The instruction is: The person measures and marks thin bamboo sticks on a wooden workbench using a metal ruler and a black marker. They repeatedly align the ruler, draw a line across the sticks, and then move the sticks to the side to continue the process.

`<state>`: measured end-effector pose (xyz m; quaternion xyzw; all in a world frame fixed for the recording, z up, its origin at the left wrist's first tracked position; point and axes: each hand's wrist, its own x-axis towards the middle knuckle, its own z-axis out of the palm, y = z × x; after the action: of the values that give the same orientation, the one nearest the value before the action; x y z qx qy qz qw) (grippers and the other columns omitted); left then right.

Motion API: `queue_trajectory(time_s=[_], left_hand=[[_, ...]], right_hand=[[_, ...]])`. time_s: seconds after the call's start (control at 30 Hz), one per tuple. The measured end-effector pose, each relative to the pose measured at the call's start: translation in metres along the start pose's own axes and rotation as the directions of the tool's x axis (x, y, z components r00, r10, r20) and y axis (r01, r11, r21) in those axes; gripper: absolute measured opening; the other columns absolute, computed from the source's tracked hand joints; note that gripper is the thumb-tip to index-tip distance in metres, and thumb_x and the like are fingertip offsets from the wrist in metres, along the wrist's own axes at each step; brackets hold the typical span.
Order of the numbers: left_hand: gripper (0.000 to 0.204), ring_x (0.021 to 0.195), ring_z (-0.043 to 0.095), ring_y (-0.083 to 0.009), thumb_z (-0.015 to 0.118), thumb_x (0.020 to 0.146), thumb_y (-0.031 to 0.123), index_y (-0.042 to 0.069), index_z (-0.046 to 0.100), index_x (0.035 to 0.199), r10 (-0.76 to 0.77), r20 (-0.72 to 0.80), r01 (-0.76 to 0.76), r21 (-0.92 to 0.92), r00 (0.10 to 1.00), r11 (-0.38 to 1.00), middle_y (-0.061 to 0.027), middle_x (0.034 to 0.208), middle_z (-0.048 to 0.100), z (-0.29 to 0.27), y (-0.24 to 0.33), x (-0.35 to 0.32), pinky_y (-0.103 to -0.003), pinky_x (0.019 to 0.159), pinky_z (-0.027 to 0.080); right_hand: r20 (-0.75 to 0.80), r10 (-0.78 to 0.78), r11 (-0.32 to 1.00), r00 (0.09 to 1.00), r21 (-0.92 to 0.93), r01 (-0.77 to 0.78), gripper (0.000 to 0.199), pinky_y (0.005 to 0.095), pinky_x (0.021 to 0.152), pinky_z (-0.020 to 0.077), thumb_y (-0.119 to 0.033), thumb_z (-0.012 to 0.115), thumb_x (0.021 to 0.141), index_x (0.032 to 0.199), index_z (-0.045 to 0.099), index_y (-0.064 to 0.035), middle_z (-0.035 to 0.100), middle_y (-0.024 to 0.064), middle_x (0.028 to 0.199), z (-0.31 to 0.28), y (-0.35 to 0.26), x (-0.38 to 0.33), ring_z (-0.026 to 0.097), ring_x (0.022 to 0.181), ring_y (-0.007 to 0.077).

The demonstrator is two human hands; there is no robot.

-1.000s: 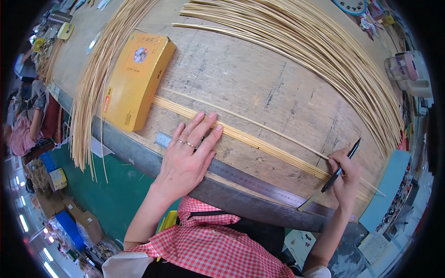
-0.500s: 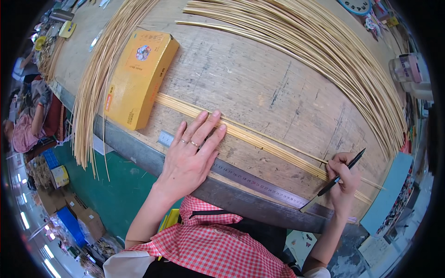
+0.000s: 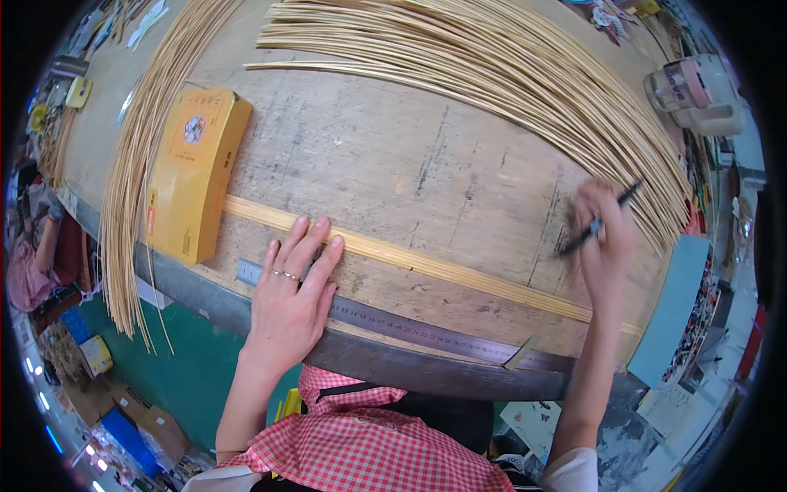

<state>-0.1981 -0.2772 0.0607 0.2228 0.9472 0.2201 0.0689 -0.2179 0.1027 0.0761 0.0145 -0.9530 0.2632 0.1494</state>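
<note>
Pinning the bamboo strips (image 3: 426, 264) at centre frame while the pen (image 3: 594, 221) is raised.
Left hand (image 3: 288, 299) lies flat and unclenched; right hand (image 3: 605, 246) grasps the pen; press evenly so the strips stay aligned.

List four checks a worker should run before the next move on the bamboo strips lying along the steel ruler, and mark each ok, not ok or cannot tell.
1. Left hand pressing flat on the row of bamboo strips and the steel ruler: ok.
2. Strips lying side by side, butted against the yellow box: ok.
3. Pen gripped in the right hand: ok.
4. Pen tip down on the strips: not ok; the hand is raised, blurred, above the row.
5. Marks on the strips legible: cannot tell.
</note>
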Motion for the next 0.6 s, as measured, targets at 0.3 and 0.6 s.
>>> queue_trajectory(time_s=[0.3, 0.6], left_hand=[[0.056, 0.144, 0.042, -0.0347, 0.068, 0.087, 0.008, 0.012, 0.056, 0.142, 0.028, -0.012, -0.027, 0.052, 1.000, 0.998, -0.0108, 0.154, 0.046, -0.001, 0.000, 0.003, -0.058, 0.113, 0.038], [0.061, 0.144, 0.042, -0.0348, 0.070, 0.083, 0.003, 0.013, 0.055, 0.142, 0.038, -0.024, -0.038, 0.001, 0.999, 0.999, -0.0109, 0.153, 0.046, 0.000, -0.004, 0.000, -0.058, 0.114, 0.035]], right_hand=[[0.032, -0.127, 0.979, 0.991, -0.157, 0.131, 0.021, 0.0382, 0.077, 0.0478, 0.009, 0.064, 0.081, 0.099, 0.063, -0.0024, 0.061, 0.0156, 0.097, 0.024, 0.013, 0.036, 0.060, 0.089, 0.0315], [0.086, -0.061, 0.998, 0.994, 0.037, 0.058, 0.023, 0.0320, 0.065, 0.0413, 0.013, 0.059, 0.077, 0.096, 0.058, 0.0004, 0.057, 0.0123, 0.086, -0.010, -0.007, -0.014, 0.055, 0.075, 0.0267]])
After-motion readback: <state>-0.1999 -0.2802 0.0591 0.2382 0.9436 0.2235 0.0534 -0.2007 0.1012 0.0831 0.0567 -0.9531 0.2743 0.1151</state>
